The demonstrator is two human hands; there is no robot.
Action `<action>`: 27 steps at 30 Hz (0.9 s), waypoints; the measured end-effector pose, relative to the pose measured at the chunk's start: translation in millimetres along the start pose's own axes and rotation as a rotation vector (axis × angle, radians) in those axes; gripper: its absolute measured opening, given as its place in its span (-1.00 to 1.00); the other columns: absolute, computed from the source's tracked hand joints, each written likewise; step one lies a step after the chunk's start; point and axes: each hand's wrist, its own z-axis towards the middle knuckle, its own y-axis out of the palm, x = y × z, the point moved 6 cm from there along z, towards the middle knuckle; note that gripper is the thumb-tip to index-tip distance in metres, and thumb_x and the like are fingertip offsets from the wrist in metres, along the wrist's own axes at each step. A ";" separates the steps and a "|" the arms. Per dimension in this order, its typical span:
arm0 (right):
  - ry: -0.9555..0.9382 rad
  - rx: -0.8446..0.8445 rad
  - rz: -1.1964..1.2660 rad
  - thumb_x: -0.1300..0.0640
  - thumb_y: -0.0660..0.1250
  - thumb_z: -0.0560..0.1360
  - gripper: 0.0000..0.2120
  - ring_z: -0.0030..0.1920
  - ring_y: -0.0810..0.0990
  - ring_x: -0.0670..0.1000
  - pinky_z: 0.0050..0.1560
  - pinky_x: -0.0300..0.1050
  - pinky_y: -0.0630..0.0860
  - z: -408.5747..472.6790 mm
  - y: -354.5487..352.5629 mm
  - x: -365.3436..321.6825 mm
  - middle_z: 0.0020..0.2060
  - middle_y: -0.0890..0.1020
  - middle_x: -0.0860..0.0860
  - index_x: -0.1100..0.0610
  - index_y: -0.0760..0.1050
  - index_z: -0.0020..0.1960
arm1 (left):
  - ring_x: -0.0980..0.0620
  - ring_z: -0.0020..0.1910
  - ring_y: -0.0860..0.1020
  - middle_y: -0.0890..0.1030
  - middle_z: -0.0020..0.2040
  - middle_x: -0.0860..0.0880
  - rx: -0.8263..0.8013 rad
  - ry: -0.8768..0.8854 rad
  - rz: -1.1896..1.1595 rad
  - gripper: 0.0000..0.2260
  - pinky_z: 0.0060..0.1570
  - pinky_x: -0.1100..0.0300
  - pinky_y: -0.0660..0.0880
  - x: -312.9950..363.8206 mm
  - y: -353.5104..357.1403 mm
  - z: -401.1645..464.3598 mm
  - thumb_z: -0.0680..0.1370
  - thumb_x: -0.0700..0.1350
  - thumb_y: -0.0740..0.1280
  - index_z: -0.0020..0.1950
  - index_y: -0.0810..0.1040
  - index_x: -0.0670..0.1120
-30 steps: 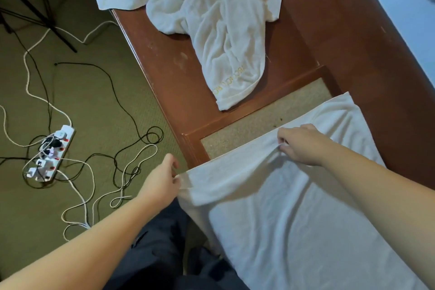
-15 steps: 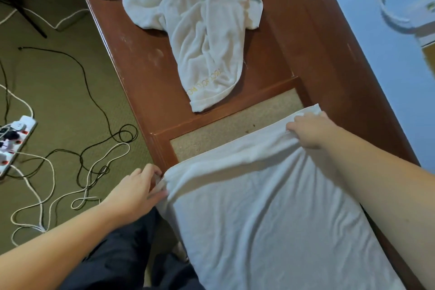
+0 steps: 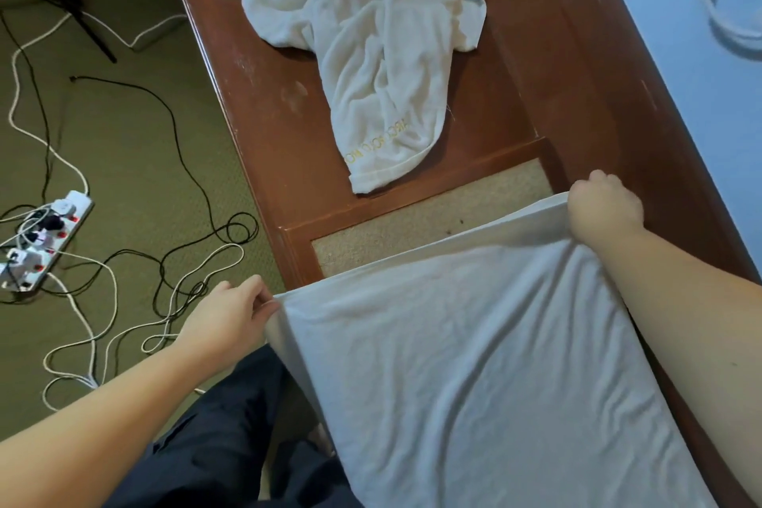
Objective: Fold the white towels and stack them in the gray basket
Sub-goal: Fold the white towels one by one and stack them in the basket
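Your right hand has slid out along the far edge to the corner, so both hands now pinch the spread towel, left hand at its near-side corner, while the crumpled towels on the wooden bench wait unfolded and the gray basket is out of view.

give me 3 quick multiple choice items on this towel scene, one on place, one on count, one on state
1. Where does the crumpled towel lie?
A. on the wooden bench
B. on the carpet
C. in a basket

2. How many white towels show?
A. one
B. two
C. four

3. How is the near towel held?
A. left hand only
B. one hand at each far corner
C. by no hand

Key: 1 A, the crumpled towel lies on the bench. 2 B, that one plus the near towel. 3 B, the left hand and right hand each grip a corner.
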 end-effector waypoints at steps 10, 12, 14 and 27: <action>0.239 0.192 0.646 0.29 0.25 0.57 -0.41 0.41 0.41 0.29 0.33 0.18 0.44 -53.7 38.6 -12.9 0.58 0.20 0.15 0.14 0.24 0.58 | -0.16 0.18 0.42 0.54 0.16 -0.06 0.085 -0.075 0.123 -0.73 0.09 -0.03 0.48 18.0 -7.0 3.0 0.61 -0.16 0.27 0.30 0.53 -0.01; 0.300 0.133 0.697 0.12 0.26 0.62 -0.50 0.36 0.45 0.27 0.27 0.17 0.46 -89.2 65.8 -19.1 0.50 0.31 0.16 0.15 0.30 0.54 | -0.15 0.19 0.40 0.51 0.19 -0.06 0.121 0.070 0.172 -0.71 0.08 -0.02 0.48 47.5 -9.4 -4.0 0.61 -0.17 0.29 0.33 0.54 -0.01; 0.350 0.042 0.725 -0.02 0.21 0.65 -0.51 0.40 0.43 0.24 0.28 0.21 0.47 -132.6 99.8 -22.5 0.49 0.34 0.15 0.13 0.33 0.53 | -0.14 0.23 0.42 0.50 0.27 -0.03 0.106 0.253 0.247 -0.72 0.11 -0.05 0.53 82.8 -4.8 -14.9 0.63 -0.11 0.29 0.35 0.54 0.03; 1.121 -0.319 0.832 -0.02 0.17 0.65 -0.59 0.37 0.39 0.24 0.26 0.19 0.43 -443.2 329.4 126.9 0.39 0.39 0.16 0.09 0.35 0.46 | -0.16 0.31 0.56 0.52 0.43 -0.06 -0.258 0.927 0.676 -0.52 0.06 -0.12 0.61 263.7 188.4 -135.7 0.43 0.16 0.55 0.32 0.61 0.12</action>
